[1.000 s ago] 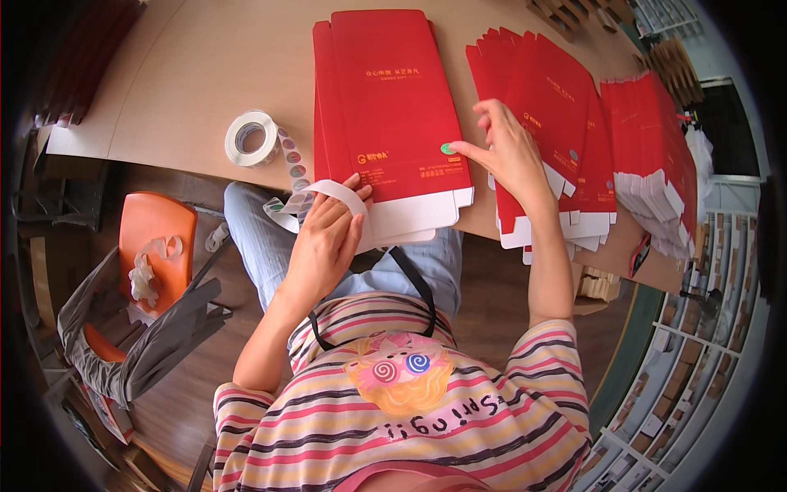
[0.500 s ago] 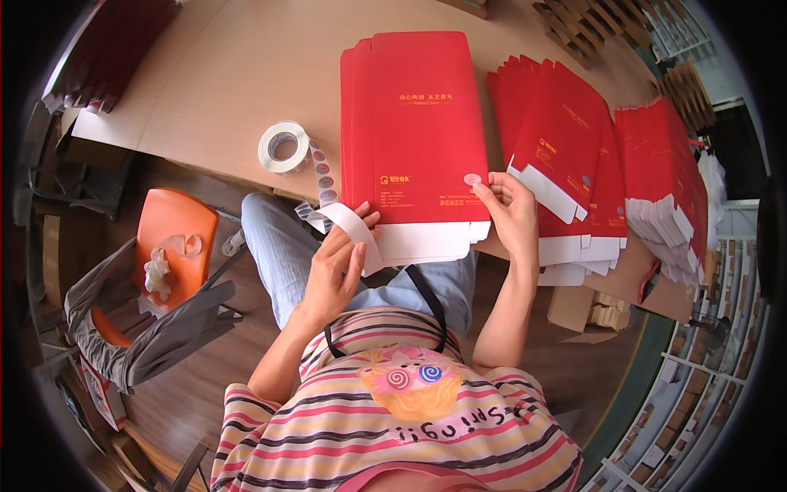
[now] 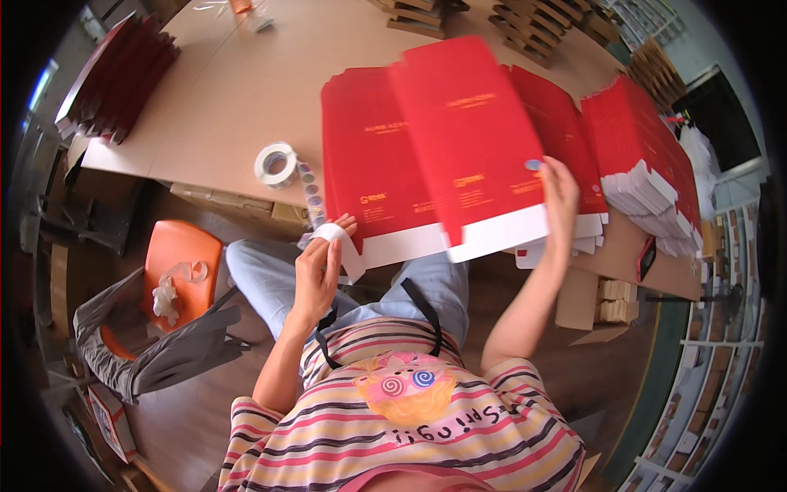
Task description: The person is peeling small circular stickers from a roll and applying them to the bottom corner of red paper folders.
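My right hand (image 3: pixel 561 197) pinches the lower right corner of a flat red carton (image 3: pixel 475 131), slightly smeared by motion. This carton lies tilted across the right part of a stack of flat red cartons (image 3: pixel 348 139). A round sticker (image 3: pixel 533 165) is on its corner beside my fingers. My left hand (image 3: pixel 318 266) is closed on a white strip of sticker backing (image 3: pixel 334 233), close to the stack's lower left corner. Left of the stack stands a roll of round stickers (image 3: pixel 276 165), its stickered tape (image 3: pixel 311 193) running down toward my left hand.
More red cartons (image 3: pixel 545 102) lie to the right, with a fanned pile (image 3: pixel 648 164) beyond. Dark red boxes (image 3: pixel 123 74) stand far left, cardboard pieces (image 3: pixel 525 33) at the back. An orange chair (image 3: pixel 184 262) and an open cardboard box (image 3: pixel 598 299) are below the table (image 3: pixel 221 90).
My right hand has drawn the top carton off the stack to the right, tilting it. My left hand has moved a little left with the strip. The view has shifted.
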Demonstrator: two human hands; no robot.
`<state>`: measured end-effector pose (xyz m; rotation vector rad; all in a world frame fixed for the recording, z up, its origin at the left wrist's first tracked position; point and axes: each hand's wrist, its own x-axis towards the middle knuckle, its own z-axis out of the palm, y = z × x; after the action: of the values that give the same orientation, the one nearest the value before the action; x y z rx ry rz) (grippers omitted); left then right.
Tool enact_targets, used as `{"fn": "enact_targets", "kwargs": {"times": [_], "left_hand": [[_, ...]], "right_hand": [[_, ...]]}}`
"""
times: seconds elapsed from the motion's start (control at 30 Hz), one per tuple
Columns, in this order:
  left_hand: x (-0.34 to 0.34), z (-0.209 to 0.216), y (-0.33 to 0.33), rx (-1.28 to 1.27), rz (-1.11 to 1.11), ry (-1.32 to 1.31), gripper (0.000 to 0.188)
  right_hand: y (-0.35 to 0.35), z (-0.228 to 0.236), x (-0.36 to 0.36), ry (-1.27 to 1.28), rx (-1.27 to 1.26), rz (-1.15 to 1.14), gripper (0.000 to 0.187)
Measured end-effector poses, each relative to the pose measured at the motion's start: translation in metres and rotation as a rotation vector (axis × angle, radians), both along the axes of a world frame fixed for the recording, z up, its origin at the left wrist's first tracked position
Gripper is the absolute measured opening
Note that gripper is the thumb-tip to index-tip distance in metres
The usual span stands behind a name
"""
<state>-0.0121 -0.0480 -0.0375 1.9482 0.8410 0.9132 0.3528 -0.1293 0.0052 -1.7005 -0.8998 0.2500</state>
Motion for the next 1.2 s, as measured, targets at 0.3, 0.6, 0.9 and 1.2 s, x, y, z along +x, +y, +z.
{"fn": "enact_targets", "kwargs": {"times": [0.3, 0.6, 0.9, 1.2], "left_hand": [[0.019, 0.031, -0.012, -0.820, -0.358, -0.701, 0.046], [0.002, 0.024, -0.015, -0.861, -0.286, -0.671, 0.056], [-0.001, 0.031, 0.006, -1.048, -0.083, -0.608, 0.044], [-0.001, 0.032, 0.004, -0.939, -0.072, -0.311, 0.044]], "right_hand": [[0.010, 0.051, -0.092, 0.106, -0.225, 0.458, 0.026], [0.039, 0.018, -0.182, 0.137, -0.137, 0.712, 0.015], [0.029, 0.021, -0.199, -0.488, -0.161, 0.753, 0.016], [0.046, 0.038, -0.195, -0.505, 0.062, 0.536, 0.025]]}}
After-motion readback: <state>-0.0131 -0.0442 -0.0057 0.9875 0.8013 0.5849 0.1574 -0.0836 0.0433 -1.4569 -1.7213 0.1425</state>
